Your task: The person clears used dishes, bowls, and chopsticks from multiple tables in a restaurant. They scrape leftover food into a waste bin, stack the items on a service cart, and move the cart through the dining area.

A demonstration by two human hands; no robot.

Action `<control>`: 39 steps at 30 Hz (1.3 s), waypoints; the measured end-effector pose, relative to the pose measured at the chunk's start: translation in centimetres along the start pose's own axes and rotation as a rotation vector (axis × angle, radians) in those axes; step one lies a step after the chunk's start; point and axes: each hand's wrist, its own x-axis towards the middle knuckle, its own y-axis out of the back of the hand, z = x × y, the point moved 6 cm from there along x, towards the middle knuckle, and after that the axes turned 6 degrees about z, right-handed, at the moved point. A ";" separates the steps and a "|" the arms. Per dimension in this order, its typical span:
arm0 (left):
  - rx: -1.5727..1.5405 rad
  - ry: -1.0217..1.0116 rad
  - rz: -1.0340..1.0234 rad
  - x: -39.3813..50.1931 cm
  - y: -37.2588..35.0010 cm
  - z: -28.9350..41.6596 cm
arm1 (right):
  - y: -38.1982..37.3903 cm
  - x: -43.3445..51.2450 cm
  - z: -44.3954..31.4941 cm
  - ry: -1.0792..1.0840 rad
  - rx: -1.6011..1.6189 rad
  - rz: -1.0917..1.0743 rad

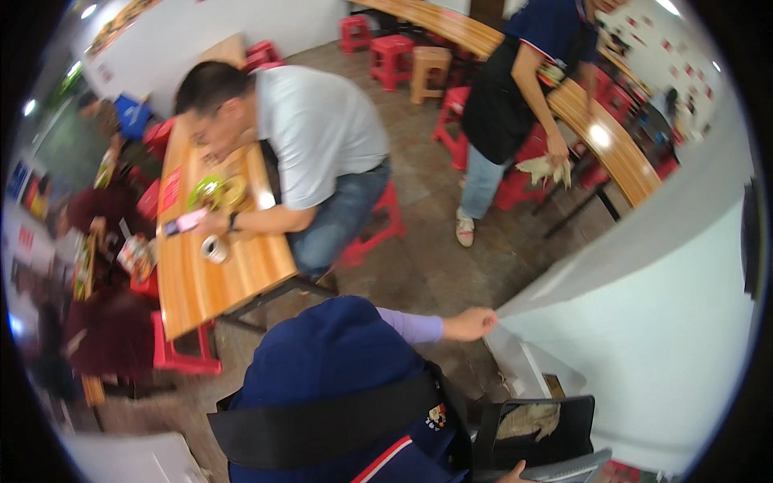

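Observation:
My left hand [471, 324], at the end of a lilac sleeve, has curled fingers at the corner of a large white surface [652, 338]. Blur hides whether they pinch it. Low in the picture, my right hand [514, 473] shows only in part, with its thumb against the edge of a grey panel [570, 468]. Just beyond that panel is an open black bin [580, 422] with a pale crumpled cloth [528, 421] inside. My navy shirt and a black strap fill the lower middle.
A seated person [320, 133] eats at a wooden table [253, 265] with a green plate [205, 191] and a cup [214, 249]. A co-worker [501, 102] stands holding a cloth [543, 170] beside another wooden table [628, 157]. Red stools [391, 57] stand about. More people sit at the left.

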 end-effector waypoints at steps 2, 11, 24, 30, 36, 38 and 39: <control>-0.152 0.220 0.188 -1.1 4.8 -0.2 | -1.1 -0.2 1.3 -0.060 -0.105 -0.143; -0.479 0.366 0.207 -18.5 15.9 7.1 | 0.8 1.1 -1.6 0.186 0.069 -0.117; 0.434 0.118 1.372 -44.6 52.8 27.4 | -1.2 0.0 -2.6 0.417 0.068 -0.151; 0.383 0.064 0.990 -45.1 48.5 21.6 | -1.7 -1.3 -1.3 0.461 0.174 -0.128; 0.074 0.143 0.365 -45.8 29.6 9.4 | -1.5 -1.6 2.9 0.331 0.332 -0.294; 0.113 0.241 0.180 -45.1 24.7 8.0 | -0.4 -2.4 3.9 0.344 0.399 -0.328; 0.089 0.190 0.110 -44.3 22.7 8.7 | 0.4 -3.1 4.2 0.379 0.416 -0.279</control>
